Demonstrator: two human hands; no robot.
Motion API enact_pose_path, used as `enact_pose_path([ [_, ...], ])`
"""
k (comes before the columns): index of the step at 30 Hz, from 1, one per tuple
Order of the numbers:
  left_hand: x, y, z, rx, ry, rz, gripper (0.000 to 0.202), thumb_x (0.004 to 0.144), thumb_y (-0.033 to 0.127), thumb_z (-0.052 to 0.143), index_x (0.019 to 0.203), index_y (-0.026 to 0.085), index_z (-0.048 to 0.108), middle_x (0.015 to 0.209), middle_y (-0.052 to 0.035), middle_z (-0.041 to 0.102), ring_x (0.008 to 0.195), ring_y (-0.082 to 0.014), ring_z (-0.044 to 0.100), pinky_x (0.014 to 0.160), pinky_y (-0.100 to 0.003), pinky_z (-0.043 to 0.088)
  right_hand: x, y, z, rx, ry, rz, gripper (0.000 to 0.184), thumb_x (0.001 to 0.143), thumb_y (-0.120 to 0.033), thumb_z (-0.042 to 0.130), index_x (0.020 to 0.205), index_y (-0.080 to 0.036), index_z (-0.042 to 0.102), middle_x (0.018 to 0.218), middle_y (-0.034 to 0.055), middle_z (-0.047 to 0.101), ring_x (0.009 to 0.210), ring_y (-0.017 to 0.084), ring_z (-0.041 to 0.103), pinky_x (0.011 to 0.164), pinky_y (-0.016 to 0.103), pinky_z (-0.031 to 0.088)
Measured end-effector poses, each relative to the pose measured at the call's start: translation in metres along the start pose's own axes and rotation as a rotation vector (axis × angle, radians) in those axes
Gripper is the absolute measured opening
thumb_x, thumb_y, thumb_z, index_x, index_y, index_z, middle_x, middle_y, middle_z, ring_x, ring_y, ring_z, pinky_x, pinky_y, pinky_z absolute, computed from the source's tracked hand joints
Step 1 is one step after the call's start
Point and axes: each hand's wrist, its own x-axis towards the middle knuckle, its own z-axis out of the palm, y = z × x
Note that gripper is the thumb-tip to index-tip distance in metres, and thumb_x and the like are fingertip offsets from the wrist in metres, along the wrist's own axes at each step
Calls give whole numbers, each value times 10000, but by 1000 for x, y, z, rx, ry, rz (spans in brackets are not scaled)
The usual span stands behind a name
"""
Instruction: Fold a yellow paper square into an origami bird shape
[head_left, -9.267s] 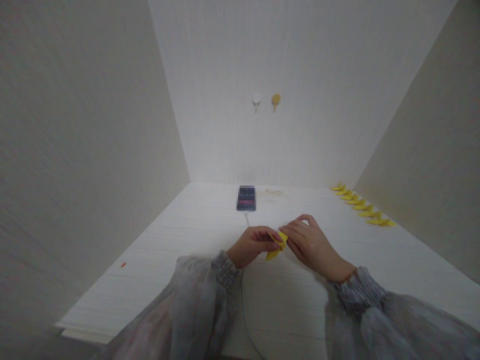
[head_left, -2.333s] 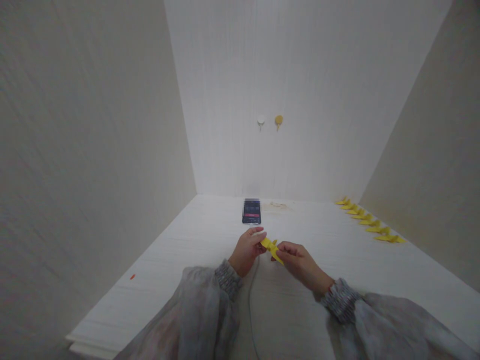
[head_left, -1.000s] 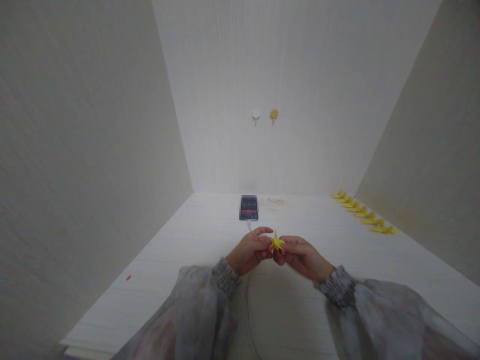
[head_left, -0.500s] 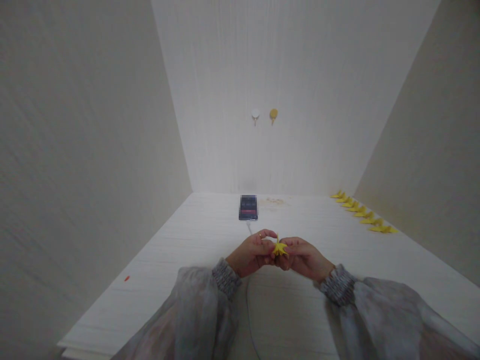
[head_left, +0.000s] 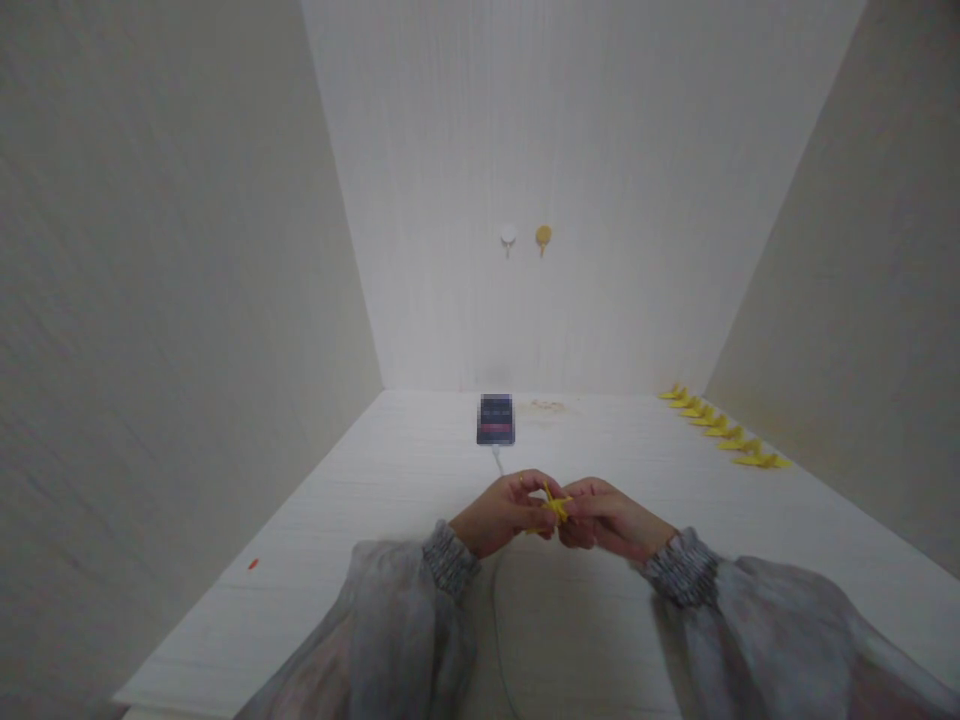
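Observation:
A small yellow origami crane (head_left: 556, 507) is held between my two hands above the white table, a thin point of it sticking up. My left hand (head_left: 504, 512) pinches it from the left, a ring on one finger. From the right, the thumb and fingers of my right hand (head_left: 616, 517) close on its other side. Fingers cover part of the folded paper. Along the table's right edge stands a row of several similar yellow paper cranes (head_left: 726, 432).
A phone (head_left: 496, 420) with a blurred screen lies at the back of the white table (head_left: 360, 570). Its white cable (head_left: 496, 620) runs towards me beneath my hands. A small red piece (head_left: 253, 564) lies at left. A white hook (head_left: 508, 238) and a yellow hook (head_left: 543, 236) are on the back wall.
The paper crane has turned in my fingers, its upright point now leaning left. Both hands have shifted their grip slightly. The view has tilted a little.

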Motion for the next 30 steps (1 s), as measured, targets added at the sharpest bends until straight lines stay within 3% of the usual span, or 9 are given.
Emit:
enact_pose_path([
  [4, 1, 3, 1, -4, 69, 7, 333, 569, 222, 682, 839, 138, 506, 722, -24, 565, 579, -77, 508, 549, -209, 371, -1, -4, -6, -294, 224, -150, 275, 794, -351, 423, 678, -132, 543, 584, 16, 522, 526, 108, 478, 523, 249, 378],
  [7, 2, 6, 2, -9, 177, 33, 308, 563, 220, 685, 800, 130, 509, 681, 0, 542, 529, -54, 485, 548, -205, 373, -6, -10, -12, -745, 526, -408, 202, 791, -326, 437, 881, -172, 530, 750, 37, 554, 688, 150, 516, 653, 300, 413],
  [8, 3, 6, 2, -14, 204, 45, 303, 562, 218, 685, 792, 128, 510, 672, 6, 535, 524, -50, 481, 550, -204, 373, -8, -12, -14, -932, 571, -488, 222, 780, -305, 457, 952, -176, 515, 813, 53, 559, 759, 170, 516, 705, 326, 407],
  [11, 4, 5, 0, -19, 253, 71, 318, 550, 225, 693, 795, 127, 515, 658, 11, 528, 530, -53, 481, 559, -209, 376, -12, -15, -14, -1395, 532, -700, 317, 763, -243, 472, 1074, -181, 473, 972, 100, 538, 902, 215, 486, 789, 394, 378],
  [14, 4, 3, -1, -12, 266, 75, 357, 532, 241, 704, 816, 127, 521, 659, 8, 533, 530, -59, 485, 565, -221, 383, -9, -14, -13, -1672, 450, -772, 349, 777, -185, 435, 1126, -188, 451, 1002, 107, 542, 921, 218, 482, 780, 413, 376],
  [18, 4, 3, 1, -7, 230, 72, 352, 532, 241, 703, 814, 122, 529, 684, -7, 551, 538, -67, 498, 576, -232, 392, -4, -13, -12, -1829, 354, -788, 320, 787, -158, 426, 1099, -197, 483, 997, 92, 572, 906, 207, 488, 780, 418, 363],
  [23, 4, 3, 4, -4, 203, 46, 327, 513, 226, 711, 760, 111, 530, 680, -14, 565, 543, -82, 514, 576, -241, 399, -3, -17, -6, -1874, 300, -772, 277, 794, -156, 427, 1051, -192, 523, 954, 71, 609, 912, 187, 494, 839, 421, 321],
  [30, 4, 5, 5, -17, 207, 20, 323, 502, 219, 716, 759, 107, 556, 682, -13, 571, 548, -74, 510, 573, -225, 388, -3, -15, 2, -1831, 382, -733, 218, 786, -132, 416, 934, -185, 566, 780, 41, 627, 833, 161, 521, 864, 421, 290],
])
